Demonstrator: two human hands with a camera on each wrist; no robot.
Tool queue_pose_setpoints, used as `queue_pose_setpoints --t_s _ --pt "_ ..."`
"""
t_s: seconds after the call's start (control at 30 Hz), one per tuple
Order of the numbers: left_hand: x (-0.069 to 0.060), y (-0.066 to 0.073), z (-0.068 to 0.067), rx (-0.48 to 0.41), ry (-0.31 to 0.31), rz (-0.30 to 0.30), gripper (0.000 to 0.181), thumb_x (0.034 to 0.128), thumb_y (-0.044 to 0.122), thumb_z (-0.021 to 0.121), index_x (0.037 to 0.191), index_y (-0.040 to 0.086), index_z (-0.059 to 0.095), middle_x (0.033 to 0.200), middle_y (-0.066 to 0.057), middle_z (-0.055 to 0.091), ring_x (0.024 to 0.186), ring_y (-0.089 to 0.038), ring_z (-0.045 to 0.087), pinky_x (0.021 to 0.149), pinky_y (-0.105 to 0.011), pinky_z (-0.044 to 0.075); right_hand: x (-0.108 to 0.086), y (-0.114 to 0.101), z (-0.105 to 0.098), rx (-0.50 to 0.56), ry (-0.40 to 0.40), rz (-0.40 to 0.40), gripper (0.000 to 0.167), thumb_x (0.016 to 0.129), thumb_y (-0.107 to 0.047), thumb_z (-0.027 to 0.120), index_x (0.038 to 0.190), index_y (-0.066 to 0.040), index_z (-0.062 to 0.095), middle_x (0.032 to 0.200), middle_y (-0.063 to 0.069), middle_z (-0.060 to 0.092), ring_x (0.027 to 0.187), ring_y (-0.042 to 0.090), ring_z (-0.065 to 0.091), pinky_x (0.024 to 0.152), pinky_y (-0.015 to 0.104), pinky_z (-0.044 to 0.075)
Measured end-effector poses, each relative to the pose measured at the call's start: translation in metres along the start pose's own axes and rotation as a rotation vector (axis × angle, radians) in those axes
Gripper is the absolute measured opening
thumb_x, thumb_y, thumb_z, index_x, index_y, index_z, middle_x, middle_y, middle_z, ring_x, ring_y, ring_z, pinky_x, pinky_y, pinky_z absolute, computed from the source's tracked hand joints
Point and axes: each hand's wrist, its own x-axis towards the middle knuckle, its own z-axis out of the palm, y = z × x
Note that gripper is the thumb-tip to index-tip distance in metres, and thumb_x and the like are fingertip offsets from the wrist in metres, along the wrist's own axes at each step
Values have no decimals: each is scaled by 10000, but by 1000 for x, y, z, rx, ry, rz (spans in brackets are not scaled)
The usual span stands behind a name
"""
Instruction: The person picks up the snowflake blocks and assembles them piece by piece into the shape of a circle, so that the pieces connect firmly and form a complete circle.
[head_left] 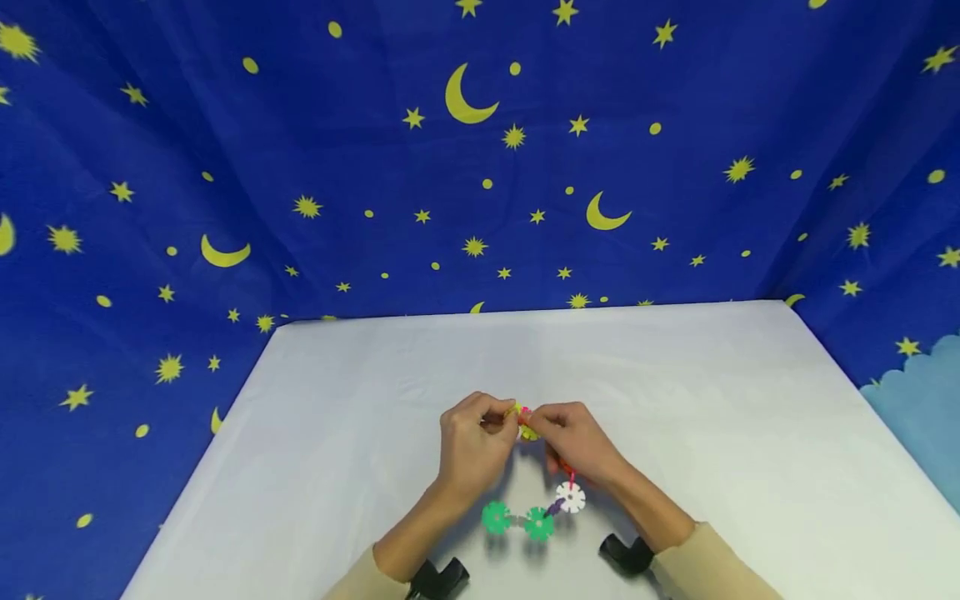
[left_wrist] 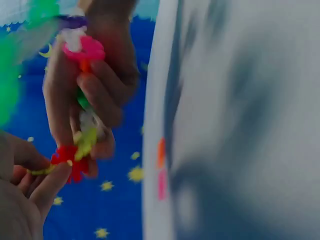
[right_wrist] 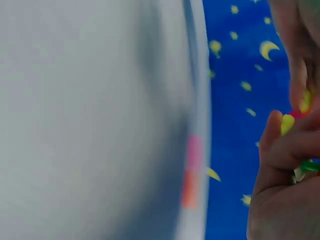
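Note:
A chain of slotted, flower-shaped plastic discs hangs from the right hand [head_left: 581, 442]. In the head view it shows a green disc [head_left: 497, 517], a grey one edge-on, another green disc [head_left: 538, 524], a purple disc [head_left: 555, 507] and a white disc [head_left: 571, 497]. The right fingers curl round the chain, beside a pink disc [left_wrist: 95, 48] and a yellow-green disc [left_wrist: 86, 143]. Between the fingertips of both hands is a red disc [left_wrist: 75, 170]. Opposite, the left hand [head_left: 476, 442] pinches a yellow disc [left_wrist: 42, 171] against the red one. Fingers hide part of the chain.
Under the hands spreads a white-covered table [head_left: 337, 417]. A blue curtain [head_left: 390, 167] with yellow moons and stars surrounds it. Black devices sit at the left wrist [head_left: 442, 579] and right wrist [head_left: 626, 554]. Pink [left_wrist: 161, 185] and orange [left_wrist: 161, 152] patches show on the table, blurred.

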Motion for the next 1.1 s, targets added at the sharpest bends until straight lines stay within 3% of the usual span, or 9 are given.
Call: queue_pose_setpoints --t_s 0.13,0.23,0.4,0.53,0.63,0.8,1.0,1.1 --pt "12 14 -2 -44 -2 -1 120 738 -118 730 808 -22 709 782 -104 678 634 -169 662 562 -214 544 -3 -8 -2 40 75 23 284 936 -313 633 1076 -80 718 623 163 553 382 159 399 345 257 333" --pt "17 27 -2 -87 -3 -21 133 710 -163 733 793 -66 695 764 -150 673 625 -232 664 555 -261 556 -6 -11 -7 57 82 56 272 932 -274 646 1105 -73 705 609 177 530 384 165 402 363 251 356" --pt "21 40 -4 -143 -29 -102 112 737 -168 717 819 -101 684 801 -200 674 683 -310 676 600 -331 571 -7 -16 -14 52 129 86 257 927 -235 652 1118 -69 698 714 208 593 390 166 384 368 254 344" --pt "20 38 -6 -154 -53 -159 118 748 -165 705 841 -101 674 824 -206 675 738 -329 683 651 -363 571 -5 -19 -16 0 175 97 260 911 -246 671 1134 -116 697 672 183 576 386 181 385 363 263 344" --pt "18 35 -7 -146 -44 -161 125 739 -174 706 831 -101 665 808 -204 672 722 -328 680 650 -370 571 -3 -20 -14 -35 172 95 267 905 -261 679 1147 -150 701 651 181 577 388 183 383 368 264 346" --pt "16 31 -6 -162 -46 -164 125 732 -181 716 816 -100 670 797 -201 672 695 -309 679 630 -357 571 -1 -18 -13 -32 148 93 261 914 -227 667 1151 -123 701 859 233 649 404 169 392 385 250 358" --pt "16 24 -4 -211 -100 -200 123 758 -176 699 844 -103 650 836 -213 661 761 -334 681 669 -346 570 0 -15 -18 -7 109 130 283 918 -251 663 1167 -117 670 1012 220 609 437 181 410 396 261 366" --pt "16 20 -5 -250 -157 -249 133 777 -173 681 890 -118 637 879 -230 651 828 -352 673 717 -361 565 2 -12 -23 -16 95 148 315 928 -314 644 1179 -126 667 889 231 605 454 196 427 404 269 369"
